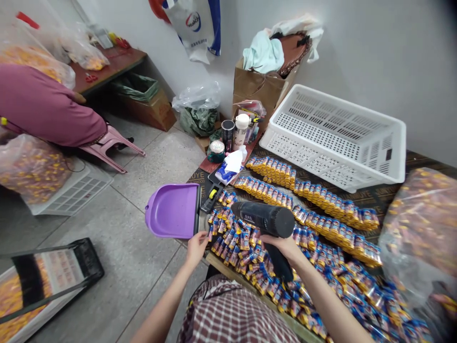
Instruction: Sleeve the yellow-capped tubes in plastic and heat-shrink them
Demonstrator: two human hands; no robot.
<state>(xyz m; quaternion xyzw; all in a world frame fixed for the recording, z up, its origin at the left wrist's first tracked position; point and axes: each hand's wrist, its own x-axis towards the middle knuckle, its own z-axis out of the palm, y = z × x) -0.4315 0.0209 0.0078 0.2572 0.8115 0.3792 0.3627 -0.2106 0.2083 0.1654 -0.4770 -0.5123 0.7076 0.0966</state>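
A black hair dryer point(264, 219) is in my right hand point(282, 245), whose fingers wrap its handle below the barrel. The barrel points left over a heap of small blue-and-yellow wrapped pieces point(246, 240) on the table. My left hand point(197, 247) is at the table's left edge, its fingertips drawn together beside the nearest pieces; what they pinch, if anything, is too small to make out. Just above that hand, a purple dustpan point(171, 209) juts out past the table edge. Stacked rows of the same pieces point(314, 224) lie behind the heap.
A white plastic crate point(335, 138) stands at the table's back. Bottles point(241, 131), a tissue pack point(228, 169) and a tape dispenser point(212, 196) crowd the left corner. A filled clear bag point(421, 228) sits at right. Another person point(53, 105) sits at far left.
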